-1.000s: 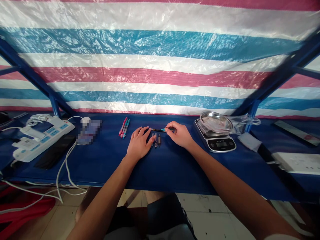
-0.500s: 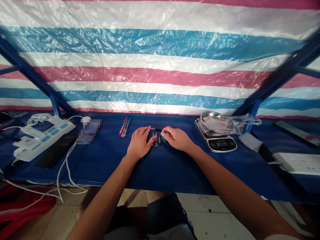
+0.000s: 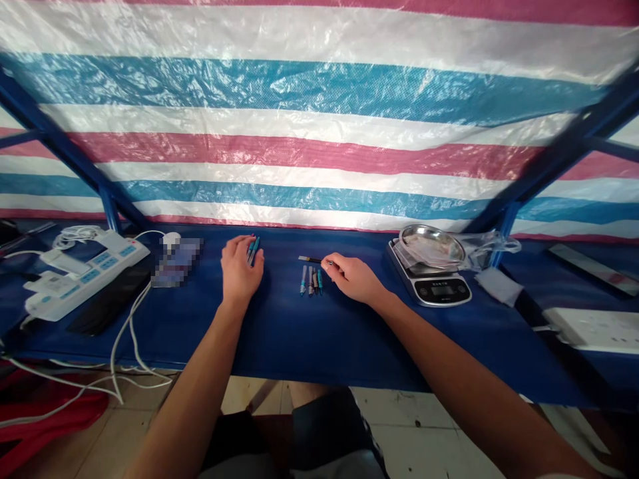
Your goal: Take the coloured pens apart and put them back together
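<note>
My left hand (image 3: 241, 267) is over the pens at the left, its fingers curved around them and the thumb apart from the index finger. A teal pen (image 3: 254, 245) shows between thumb and fingers; the red pens are mostly hidden under the hand. My right hand (image 3: 352, 276) pinches the right end of a thin black pen refill (image 3: 310, 259), which points left just above the table. Below it, several short pen parts (image 3: 312, 281), clear, dark and teal, lie side by side on the blue table (image 3: 309, 339).
At the right stands a kitchen scale (image 3: 442, 290) with a metal bowl (image 3: 432, 245) and plastic bags. Power strip (image 3: 90, 276), black phone-like object (image 3: 110, 299) and white cables lie left. Striped sheeting (image 3: 309, 153) hangs behind, between blue frame bars.
My left hand has moved left from the refill and short parts to the red and teal pens. My right hand has hardly moved; the teal part by its fingers now lies beside the others.
</note>
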`<state>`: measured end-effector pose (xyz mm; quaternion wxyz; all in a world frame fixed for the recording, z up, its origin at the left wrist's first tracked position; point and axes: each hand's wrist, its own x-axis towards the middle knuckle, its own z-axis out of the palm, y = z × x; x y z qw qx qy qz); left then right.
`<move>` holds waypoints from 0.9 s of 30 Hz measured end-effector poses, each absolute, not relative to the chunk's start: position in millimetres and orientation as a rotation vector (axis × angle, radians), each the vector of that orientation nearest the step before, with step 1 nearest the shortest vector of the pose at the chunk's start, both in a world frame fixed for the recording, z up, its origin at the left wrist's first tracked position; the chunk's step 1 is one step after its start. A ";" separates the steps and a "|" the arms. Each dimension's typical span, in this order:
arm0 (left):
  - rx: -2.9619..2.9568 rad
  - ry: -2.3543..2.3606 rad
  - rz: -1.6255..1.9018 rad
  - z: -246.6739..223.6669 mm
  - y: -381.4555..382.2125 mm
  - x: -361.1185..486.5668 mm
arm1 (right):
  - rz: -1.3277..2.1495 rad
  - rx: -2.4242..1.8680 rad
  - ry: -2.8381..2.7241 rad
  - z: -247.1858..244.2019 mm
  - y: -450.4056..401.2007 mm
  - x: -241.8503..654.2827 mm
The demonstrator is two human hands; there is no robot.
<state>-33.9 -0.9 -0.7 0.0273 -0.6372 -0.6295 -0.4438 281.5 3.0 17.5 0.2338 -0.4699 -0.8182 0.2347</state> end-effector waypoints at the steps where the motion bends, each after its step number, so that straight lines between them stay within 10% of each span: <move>1: -1.872 -2.011 -1.354 -1.7 1.4 -41.7 | 0.642 -1.293 -2.248 17.7 2.9 281.2; 12: -1.920 -2.203 -1.248 -18.2 7.9 -68.4 | 0.621 -1.296 -2.243 14.2 3.7 280.0; 27: -2.048 -1.789 -2.070 7.9 -11.8 -36.8 | 0.826 -1.201 -2.012 9.6 9.2 278.6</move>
